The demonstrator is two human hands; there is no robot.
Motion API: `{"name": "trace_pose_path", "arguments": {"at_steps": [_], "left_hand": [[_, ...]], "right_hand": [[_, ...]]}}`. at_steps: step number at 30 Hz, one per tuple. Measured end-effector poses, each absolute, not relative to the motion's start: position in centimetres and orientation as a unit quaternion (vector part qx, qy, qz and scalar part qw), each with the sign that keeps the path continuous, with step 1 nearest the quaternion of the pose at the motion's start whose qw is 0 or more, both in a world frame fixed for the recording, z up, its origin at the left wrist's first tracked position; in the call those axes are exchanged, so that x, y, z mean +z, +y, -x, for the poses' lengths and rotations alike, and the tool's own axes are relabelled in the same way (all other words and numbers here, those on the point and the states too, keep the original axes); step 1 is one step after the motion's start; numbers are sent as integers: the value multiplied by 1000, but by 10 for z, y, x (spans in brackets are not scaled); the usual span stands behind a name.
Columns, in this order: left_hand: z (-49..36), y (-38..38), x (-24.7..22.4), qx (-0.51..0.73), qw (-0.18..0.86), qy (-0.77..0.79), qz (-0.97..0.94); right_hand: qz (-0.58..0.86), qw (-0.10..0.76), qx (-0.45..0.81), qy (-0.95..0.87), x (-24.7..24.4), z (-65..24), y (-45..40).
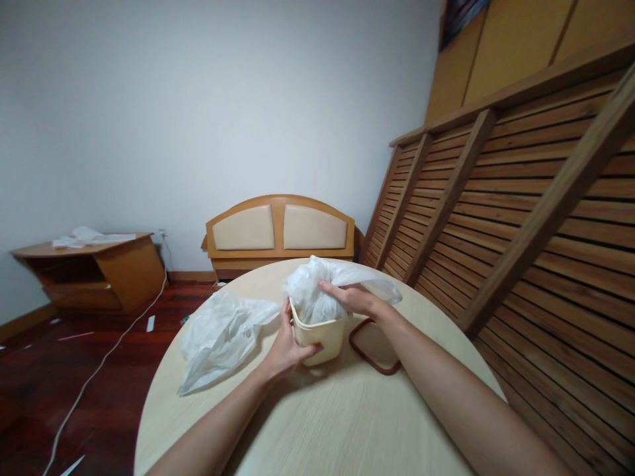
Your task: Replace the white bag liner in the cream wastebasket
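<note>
A cream plastic bin point(325, 338) is tilted on the round table, and my left hand point(290, 344) grips its left side with the thumb across the front. White plastic bag point(315, 291) material bulges out of the bin's mouth, and part of it trails to the right behind my right hand point(350, 296). My right fingers are closed on the bag at the rim. To the right of the bin, a brown rounded-square ring point(376, 368) lies flat, partly behind my right forearm. Left of my left hand rests another crumpled white plastic bag point(221, 340).
The pale round table point(347, 423) fills the front. Wooden slatted panels point(526, 218) lean along the right. Behind stands a padded headboard point(280, 228). At the left are a low wooden cabinet point(114, 277) and a white cable point(114, 350) on the dark floor.
</note>
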State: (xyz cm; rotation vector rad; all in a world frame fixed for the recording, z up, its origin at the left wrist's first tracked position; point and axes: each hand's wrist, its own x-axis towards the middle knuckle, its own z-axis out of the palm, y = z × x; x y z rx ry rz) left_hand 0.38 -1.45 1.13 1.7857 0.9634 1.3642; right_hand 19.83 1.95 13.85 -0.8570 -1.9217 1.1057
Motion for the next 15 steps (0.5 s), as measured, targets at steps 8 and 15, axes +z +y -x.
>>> {"name": "trace_pose_path", "arguments": {"at_steps": [8,15], "left_hand": [[1,-16,11,502,348,366,-702],[17,-20,17,408,362,357,-758]], "right_hand": [[429,258,351,-791,138,-206,19],[375,258,380,-805,156,-228,9]]}}
